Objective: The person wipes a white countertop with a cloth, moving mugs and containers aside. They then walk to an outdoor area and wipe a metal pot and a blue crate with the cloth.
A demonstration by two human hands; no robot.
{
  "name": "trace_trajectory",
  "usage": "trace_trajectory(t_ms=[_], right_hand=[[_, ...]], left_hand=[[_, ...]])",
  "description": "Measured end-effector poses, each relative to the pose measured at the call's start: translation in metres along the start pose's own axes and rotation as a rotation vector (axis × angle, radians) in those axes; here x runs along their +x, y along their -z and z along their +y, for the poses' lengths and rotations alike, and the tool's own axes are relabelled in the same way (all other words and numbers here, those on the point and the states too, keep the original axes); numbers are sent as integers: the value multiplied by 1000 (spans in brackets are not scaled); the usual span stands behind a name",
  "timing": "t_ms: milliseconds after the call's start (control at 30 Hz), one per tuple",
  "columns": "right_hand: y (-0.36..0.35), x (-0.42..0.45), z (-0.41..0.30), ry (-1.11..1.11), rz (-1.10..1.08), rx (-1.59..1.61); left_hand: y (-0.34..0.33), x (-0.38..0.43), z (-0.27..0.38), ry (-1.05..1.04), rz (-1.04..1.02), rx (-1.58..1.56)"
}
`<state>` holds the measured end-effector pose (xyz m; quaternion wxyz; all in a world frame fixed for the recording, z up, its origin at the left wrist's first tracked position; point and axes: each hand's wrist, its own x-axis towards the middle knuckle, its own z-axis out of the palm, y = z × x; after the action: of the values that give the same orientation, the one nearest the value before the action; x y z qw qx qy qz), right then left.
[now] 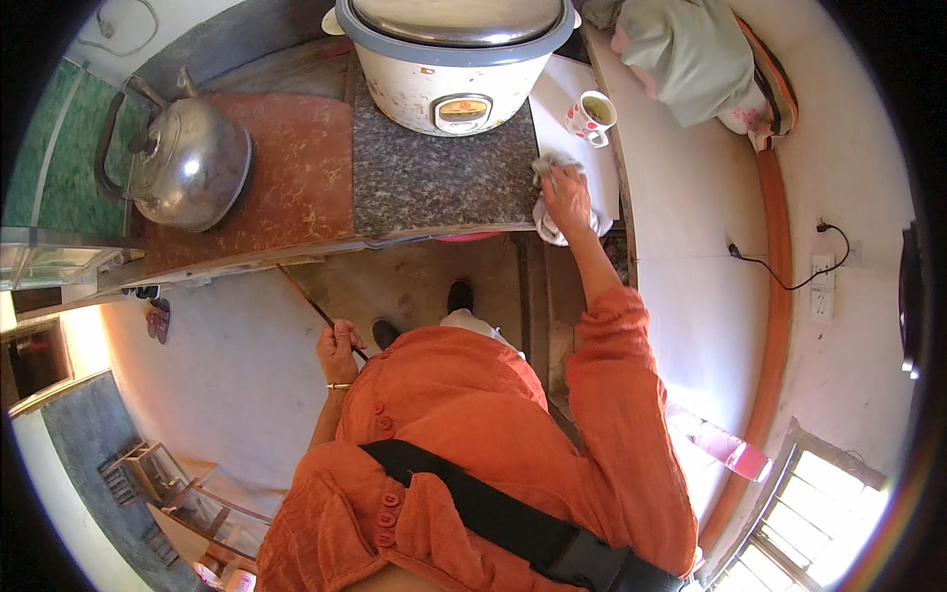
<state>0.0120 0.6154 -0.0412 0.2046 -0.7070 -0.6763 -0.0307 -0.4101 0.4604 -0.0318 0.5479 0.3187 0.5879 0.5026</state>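
My right hand [568, 198] grips a pale, crumpled cloth [556, 164] against the front corner of a white board [584, 85] on the counter. Part of the cloth hangs over the front edge. Just beyond that hand stands a white mug [592, 118] with red spots, holding a yellowish liquid. My left hand [339, 349] is down by my waist, its fingers closed around a thin dark stick [307, 294] that slants up toward the counter edge. On the dark speckled stone slab [444, 181] sits a large white rice cooker [444, 81] with a metal lid.
A metal kettle [189, 159] stands on the reddish counter top [296, 170] at the left. Beside the counter on the right runs a pale surface [684, 214] bearing a grey-green cloth bundle [684, 63]. A black power cord [777, 281] leads from a wall socket [823, 288].
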Motion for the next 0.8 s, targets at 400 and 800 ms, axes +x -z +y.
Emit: trace_trajectory(t_ms=[400, 800], right_hand=[[111, -68, -5, -227, -365, 139], [-30, 27, -36, -38, 86, -65]], left_hand=[[-2, -2, -7, 51, -25, 49], [14, -9, -6, -3, 36, 20]])
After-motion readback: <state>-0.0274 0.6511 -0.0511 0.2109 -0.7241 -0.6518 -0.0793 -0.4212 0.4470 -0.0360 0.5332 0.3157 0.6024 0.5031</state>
